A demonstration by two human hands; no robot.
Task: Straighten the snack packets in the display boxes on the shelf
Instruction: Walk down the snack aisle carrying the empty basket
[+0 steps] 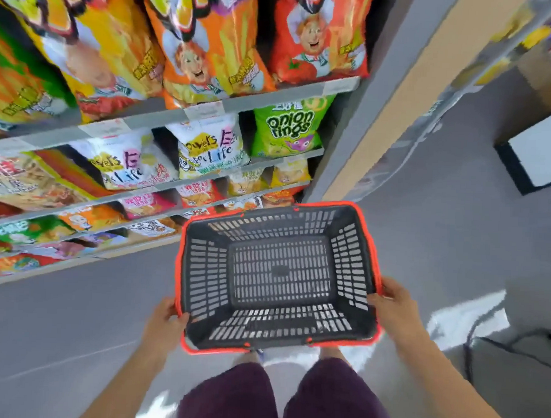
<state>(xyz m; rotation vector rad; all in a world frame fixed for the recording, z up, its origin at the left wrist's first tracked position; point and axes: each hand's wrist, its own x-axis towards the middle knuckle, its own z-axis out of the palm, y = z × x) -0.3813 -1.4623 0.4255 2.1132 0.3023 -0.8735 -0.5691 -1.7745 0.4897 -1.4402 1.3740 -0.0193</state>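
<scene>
I hold an empty black shopping basket (202,269) with a red rim in front of me, above the grey floor. My left hand (165,319) grips its left rim and my right hand (393,304) grips its right rim. To the left stands a shelf (177,114) with several tiers of snack packets: large orange and red bags (199,47) on top, white packets (210,146) and a green onion rings bag (290,127) below, smaller packets (199,194) lower down. No display boxes can be made out.
The shelf's grey end panel (343,142) rises just beyond the basket. Another shelf unit (463,75) runs to the right. A black-and-white box (542,151) sits on the floor at right, and dark cables (514,342) trail across the floor lower right.
</scene>
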